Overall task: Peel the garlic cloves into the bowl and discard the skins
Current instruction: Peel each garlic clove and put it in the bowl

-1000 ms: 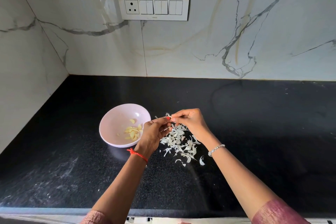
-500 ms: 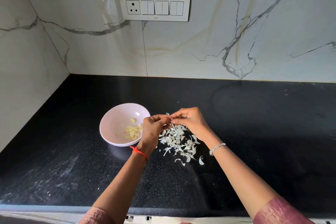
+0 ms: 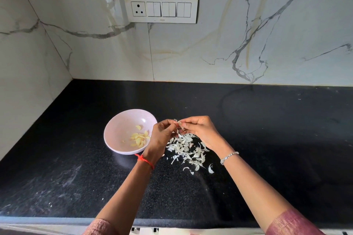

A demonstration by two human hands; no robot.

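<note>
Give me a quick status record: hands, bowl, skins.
left hand: pinches a garlic clove, mostly hidden, above the skins
right hand: pinches the same clove from the other side
bowl: pale pink, left of the hands, on the black countertop
peeled cloves: small heap inside the bowl
skins: loose pile on the countertop below the hands, not yet discarded

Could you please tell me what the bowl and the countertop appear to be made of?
Bowl: probably glazed ceramic or melamine, pale pink, glossy, with a bright highlight inside. Countertop: seems polished black granite; fine speckles and soft reflections show.
</note>
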